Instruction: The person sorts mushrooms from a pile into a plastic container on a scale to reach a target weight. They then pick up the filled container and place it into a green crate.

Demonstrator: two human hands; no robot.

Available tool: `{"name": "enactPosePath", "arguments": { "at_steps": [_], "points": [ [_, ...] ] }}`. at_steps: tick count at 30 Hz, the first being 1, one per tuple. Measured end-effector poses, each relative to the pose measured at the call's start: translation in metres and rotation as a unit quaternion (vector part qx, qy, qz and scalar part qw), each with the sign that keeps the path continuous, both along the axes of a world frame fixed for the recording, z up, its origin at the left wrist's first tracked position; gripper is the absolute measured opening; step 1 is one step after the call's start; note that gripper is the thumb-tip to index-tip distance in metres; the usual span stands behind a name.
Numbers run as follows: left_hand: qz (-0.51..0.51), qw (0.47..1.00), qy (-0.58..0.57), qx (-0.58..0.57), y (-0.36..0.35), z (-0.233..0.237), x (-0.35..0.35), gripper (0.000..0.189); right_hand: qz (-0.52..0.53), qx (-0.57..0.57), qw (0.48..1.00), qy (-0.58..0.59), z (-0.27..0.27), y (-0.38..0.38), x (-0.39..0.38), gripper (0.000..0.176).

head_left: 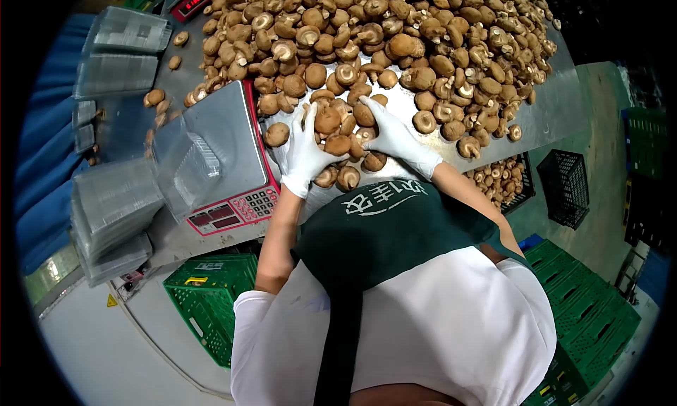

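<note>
Brown shiitake mushrooms (327,120) lie in a small cluster on the metal table between my two white-gloved hands. My left hand (305,154) curves round the cluster's left side, its thumb and fingers spread against the caps. From the right, my right hand (396,137) cups the same cluster, with a mushroom (363,115) at its fingertips. The undersides of the grip are hidden, so whether any mushroom is lifted cannot be told. Beside my left forearm stands a red-edged weighing scale (224,134) with a clear plastic tray (197,163) on its plate.
A large mushroom heap (423,39) covers the table's far side. Stacked clear trays (116,201) line the left edge, and a second scale's display (192,3) glows red behind. Green crates (211,300) stand below; a black crate (564,187) is on the floor at right.
</note>
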State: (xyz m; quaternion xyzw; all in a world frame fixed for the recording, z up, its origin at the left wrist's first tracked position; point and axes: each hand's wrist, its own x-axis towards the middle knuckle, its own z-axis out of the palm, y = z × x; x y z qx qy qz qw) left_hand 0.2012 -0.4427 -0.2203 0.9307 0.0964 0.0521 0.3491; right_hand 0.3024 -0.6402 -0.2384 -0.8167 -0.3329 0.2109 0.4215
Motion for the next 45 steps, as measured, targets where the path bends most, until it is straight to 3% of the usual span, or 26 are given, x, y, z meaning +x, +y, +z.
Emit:
{"name": "enactPosePath", "arguments": {
  "at_steps": [7, 9, 13, 19, 22, 27, 29, 30, 33, 34, 37, 39, 41, 43, 44, 45],
  "points": [
    [-0.026, 0.992, 0.025, -0.123, 0.020, -0.009, 0.019, 0.101, -0.006, 0.100, 0.995, 0.026, 0.002, 0.028, 0.021, 0.087],
    [-0.021, 0.989, -0.002, -0.146, 0.017, -0.007, 0.014, 0.093, 0.020, 0.083, 0.990, 0.111, 0.008, 0.026, 0.024, 0.083],
    [-0.048, 0.992, -0.025, -0.111, 0.013, 0.006, 0.003, 0.088, 0.016, 0.111, 0.975, 0.192, 0.013, 0.009, 0.014, 0.081],
    [-0.037, 0.991, 0.030, -0.123, 0.023, -0.001, 0.014, 0.091, -0.006, 0.125, 0.984, 0.128, 0.003, 0.026, 0.017, 0.080],
    [-0.075, 0.985, 0.058, -0.145, 0.029, 0.001, 0.021, 0.090, 0.028, 0.120, 0.964, 0.235, 0.006, 0.030, 0.027, 0.073],
    [-0.067, 0.987, 0.004, -0.148, 0.027, 0.014, 0.013, 0.087, -0.012, 0.148, 0.954, 0.260, 0.026, 0.026, 0.020, 0.067],
    [-0.064, 0.988, -0.031, -0.140, 0.028, 0.033, 0.012, 0.084, 0.001, 0.133, 0.972, 0.196, 0.037, 0.029, 0.024, 0.066],
    [-0.063, 0.992, -0.042, -0.104, 0.031, 0.044, 0.011, 0.084, 0.009, 0.153, 0.964, 0.218, 0.045, 0.032, 0.025, 0.065],
    [-0.049, 0.986, -0.060, -0.145, 0.046, 0.076, 0.005, 0.082, 0.027, 0.133, 0.975, 0.176, 0.090, 0.049, 0.022, 0.066],
    [-0.027, 0.977, -0.042, -0.206, 0.049, 0.095, -0.001, 0.081, 0.045, 0.159, 0.978, 0.126, 0.094, 0.058, 0.021, 0.067],
    [-0.024, 0.984, -0.106, -0.139, 0.075, 0.138, -0.023, 0.082, 0.078, 0.154, 0.981, 0.086, 0.136, 0.091, 0.010, 0.066],
    [-0.034, 0.988, -0.148, -0.033, 0.105, 0.154, -0.042, 0.085, 0.104, 0.193, 0.975, 0.044, 0.151, 0.122, -0.002, 0.062],
    [0.008, 0.989, -0.147, -0.015, 0.126, 0.173, -0.064, 0.088, 0.136, 0.185, 0.972, 0.042, 0.164, 0.157, -0.012, 0.062],
    [0.052, 0.986, -0.132, -0.086, 0.148, 0.188, -0.085, 0.087, 0.168, 0.234, 0.957, 0.034, 0.170, 0.193, -0.025, 0.062],
    [0.070, 0.984, -0.118, -0.109, 0.157, 0.191, -0.096, 0.086, 0.173, 0.205, 0.961, 0.060, 0.182, 0.204, -0.034, 0.063],
    [0.088, 0.982, -0.105, -0.132, 0.169, 0.193, -0.103, 0.085, 0.184, 0.258, 0.948, -0.003, 0.168, 0.227, -0.039, 0.062]
  ]
}}
